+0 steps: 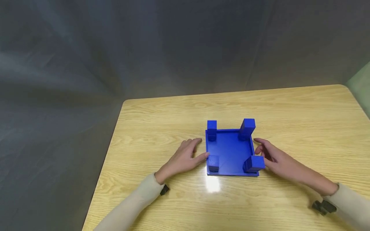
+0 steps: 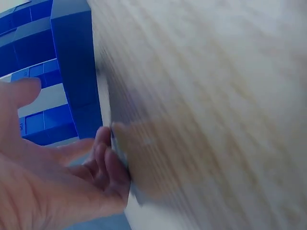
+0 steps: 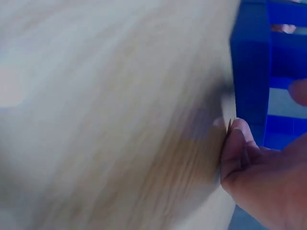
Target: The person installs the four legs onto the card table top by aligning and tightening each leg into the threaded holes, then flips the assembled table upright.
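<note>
A square blue panel with a low rim lies on the table, and a blue block-shaped post rises at each of its corners. To its left is my left hand, thumb at the panel's left edge near the front post and fingers relaxed. On the other side my right hand rests by the right edge, its fingers loosely bent and partly hidden by the front right post. In both wrist views the fingertips are low at the tabletop, close to the panel's side wall. Neither hand grips anything.
The panel stands on a light wood-grain table with rounded back corners. Dark grey cloth hangs behind the table and along its left side. A pale green surface shows at the far right.
</note>
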A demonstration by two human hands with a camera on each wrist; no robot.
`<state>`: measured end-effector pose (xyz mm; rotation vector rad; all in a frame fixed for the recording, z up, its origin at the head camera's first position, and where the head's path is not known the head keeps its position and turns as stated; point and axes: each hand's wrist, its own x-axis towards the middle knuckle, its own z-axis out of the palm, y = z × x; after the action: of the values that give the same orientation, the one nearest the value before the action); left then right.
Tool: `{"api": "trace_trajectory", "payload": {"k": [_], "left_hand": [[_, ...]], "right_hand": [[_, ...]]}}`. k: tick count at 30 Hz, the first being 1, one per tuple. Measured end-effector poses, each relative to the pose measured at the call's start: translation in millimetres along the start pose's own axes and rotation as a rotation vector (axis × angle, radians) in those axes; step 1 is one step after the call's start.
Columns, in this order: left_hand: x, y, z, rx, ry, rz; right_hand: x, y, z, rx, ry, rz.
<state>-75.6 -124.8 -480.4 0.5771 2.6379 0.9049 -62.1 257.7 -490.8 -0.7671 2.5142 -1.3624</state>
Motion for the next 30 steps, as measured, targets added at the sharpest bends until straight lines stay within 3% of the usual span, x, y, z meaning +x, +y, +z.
{"api": "trace_trajectory", "payload": {"k": [6,14,21,30], "left_hand": [[9.7,3.6,7.1,0.017,0.014,-0.049],[19.2,10.0,16.8,0.121,0.039,-0.094],[23.1,13.3,16.2,0.182,0.030,-0.076],[27.2,15.7,15.6,0.175,0.021,-0.019]], "right_hand": [[10.8,2.0,-8.6,0.052,-0.050,0.058],[22.5,-0.2,0.5,-0.054,0.020,0.133],[27.1,-1.7,5.9,-0.131,0.035,0.112],[25.5,3.2,16.2,-0.186,0.168,-0.006]]}}
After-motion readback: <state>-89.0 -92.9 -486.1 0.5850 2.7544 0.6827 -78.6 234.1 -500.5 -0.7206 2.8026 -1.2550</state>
